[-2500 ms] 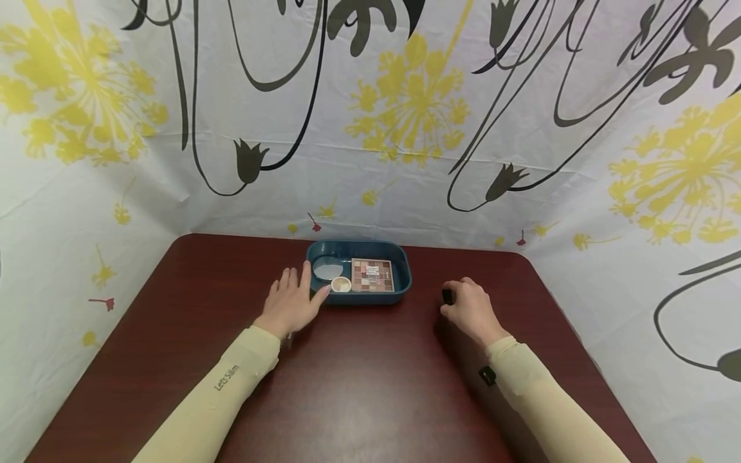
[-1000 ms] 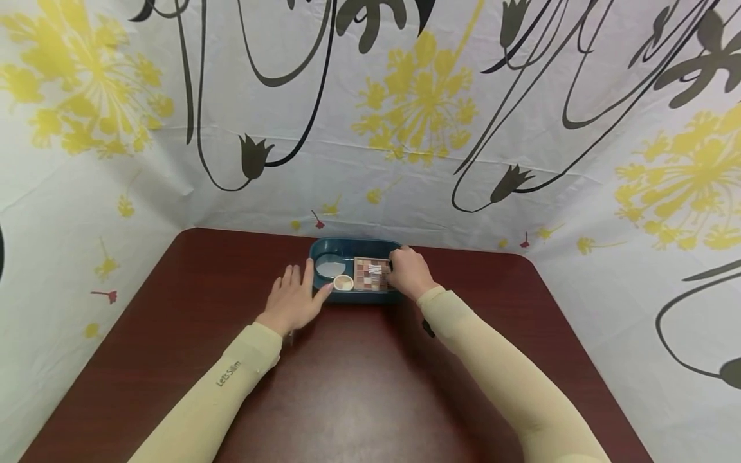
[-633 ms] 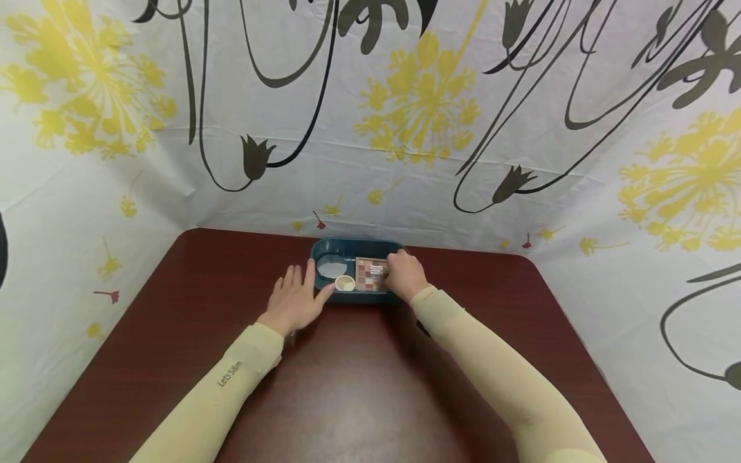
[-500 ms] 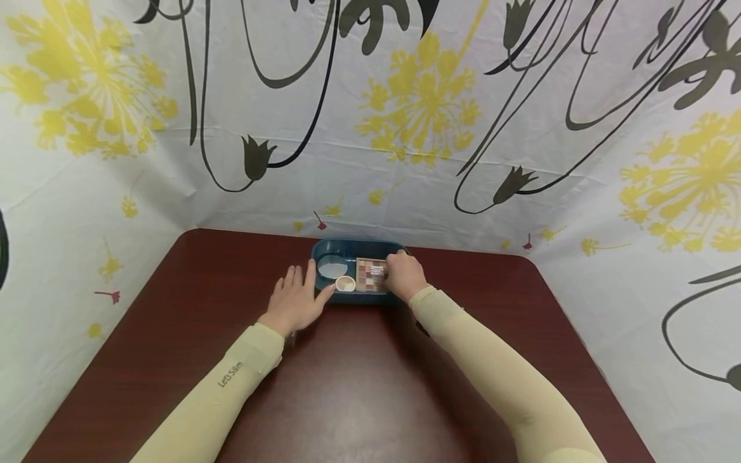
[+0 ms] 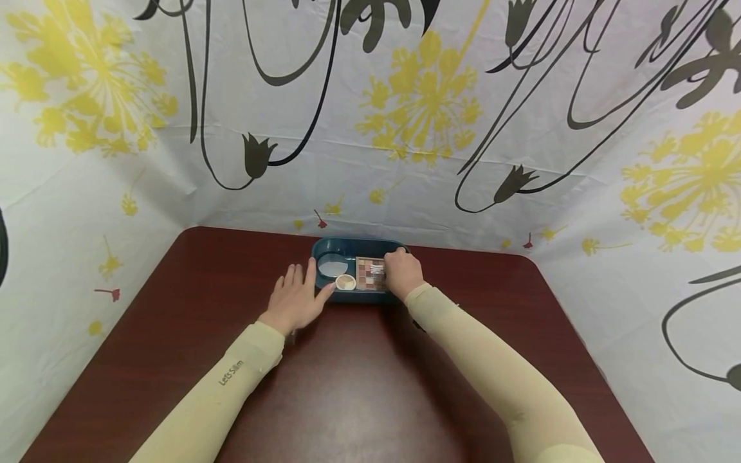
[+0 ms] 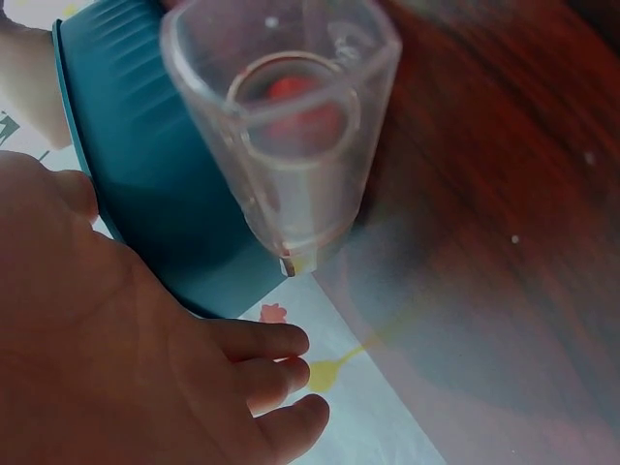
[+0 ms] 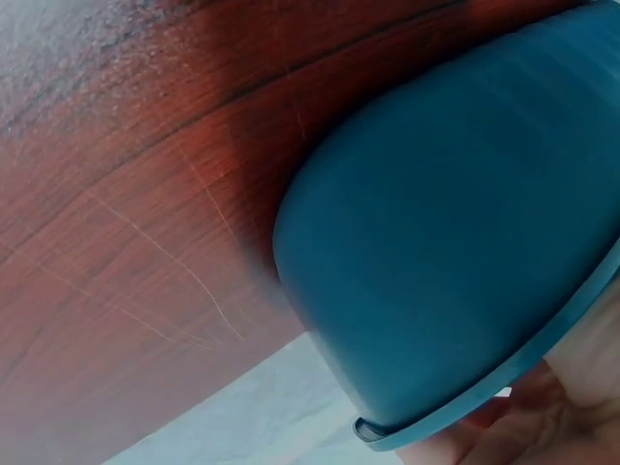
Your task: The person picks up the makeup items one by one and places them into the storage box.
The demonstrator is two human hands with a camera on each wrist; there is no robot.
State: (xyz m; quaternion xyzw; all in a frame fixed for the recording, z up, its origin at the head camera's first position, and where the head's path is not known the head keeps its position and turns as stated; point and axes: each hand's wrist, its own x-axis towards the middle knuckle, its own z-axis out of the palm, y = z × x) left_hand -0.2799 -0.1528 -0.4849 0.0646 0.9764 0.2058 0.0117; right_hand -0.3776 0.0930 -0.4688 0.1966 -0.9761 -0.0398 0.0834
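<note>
A blue tray [image 5: 359, 298] stands at the back of the table. My left hand [image 5: 294, 302] lies along its left end with fingers straight, the index finger and thumb at the rim. My right hand [image 5: 404, 273] reaches over the tray's right end, fingers curled down inside; whether they still hold the small black object I cannot tell. An eyeshadow palette [image 5: 369, 273], partly covered by that hand, lies in the tray. Left of it are a round compact [image 5: 345, 282] and a pale disc [image 5: 332, 265]. From the right wrist, the tray's outer wall [image 7: 455, 213] hides most of my fingers.
In the left wrist view, a clear plastic case [image 6: 291, 145] with something red inside stands close in front of the tray, near my left wrist. A patterned cloth [image 5: 370, 206] hangs behind the dark red table [image 5: 347, 386].
My right hand has carried a small black object from right of the tray into its right end, then shifted slightly left. The object is now out of sight. My left hand has stayed put.
</note>
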